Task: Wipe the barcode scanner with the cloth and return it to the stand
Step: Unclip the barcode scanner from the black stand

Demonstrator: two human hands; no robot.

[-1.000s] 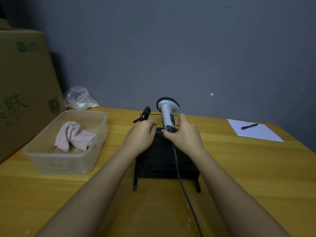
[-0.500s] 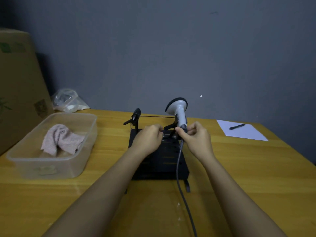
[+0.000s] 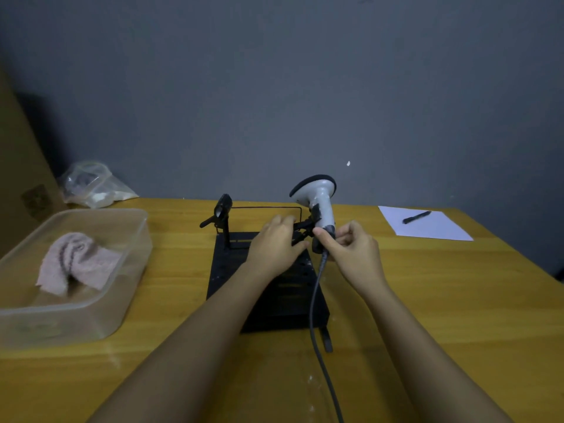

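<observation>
At table centre, white barcode scanner (image 3: pixel 319 206) upright at the far right corner of the black stand (image 3: pixel 268 288), handle base pinched by the curled fingers of the right hand (image 3: pixel 351 251). Left hand (image 3: pixel 276 247) just left of it, fingers curled on the stand's black clamp. Further left, pink cloth (image 3: pixel 73 264) in a clear plastic tub (image 3: pixel 122 288); far right, pen (image 3: pixel 416 217) on paper (image 3: pixel 427 227).

No text can be read; the cardboard box (image 3: pixel 18 166) bears a dark mark, perhaps a label, too blurred.
</observation>
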